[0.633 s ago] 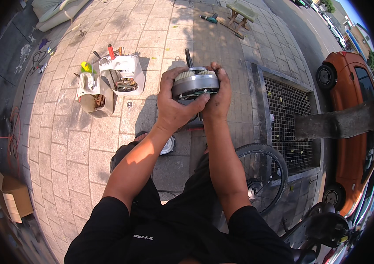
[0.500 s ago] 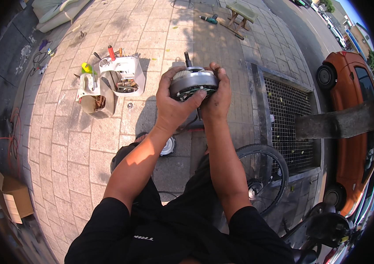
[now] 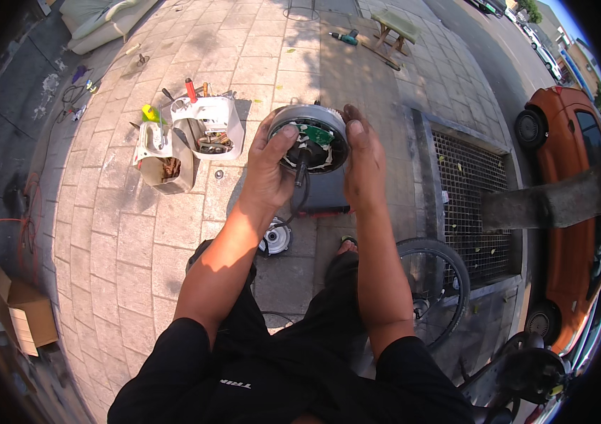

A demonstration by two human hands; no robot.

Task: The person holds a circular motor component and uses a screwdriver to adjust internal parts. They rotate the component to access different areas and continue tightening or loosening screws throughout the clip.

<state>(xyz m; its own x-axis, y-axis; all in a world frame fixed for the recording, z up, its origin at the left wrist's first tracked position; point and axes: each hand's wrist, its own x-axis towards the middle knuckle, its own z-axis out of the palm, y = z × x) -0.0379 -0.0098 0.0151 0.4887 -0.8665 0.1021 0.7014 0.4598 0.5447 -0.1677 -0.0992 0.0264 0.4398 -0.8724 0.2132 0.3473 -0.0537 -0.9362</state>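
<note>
White tool tubs stand left of the metal hub

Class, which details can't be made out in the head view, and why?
In the head view:
Round motor part: far side, facing away.
Left hand: most fingers, behind that part.
Silver disc: left portion, behind the left forearm.
Sofa: part, cut by the upper edge.
Tools in the white container: exact kinds, small and overlapping.
</note>
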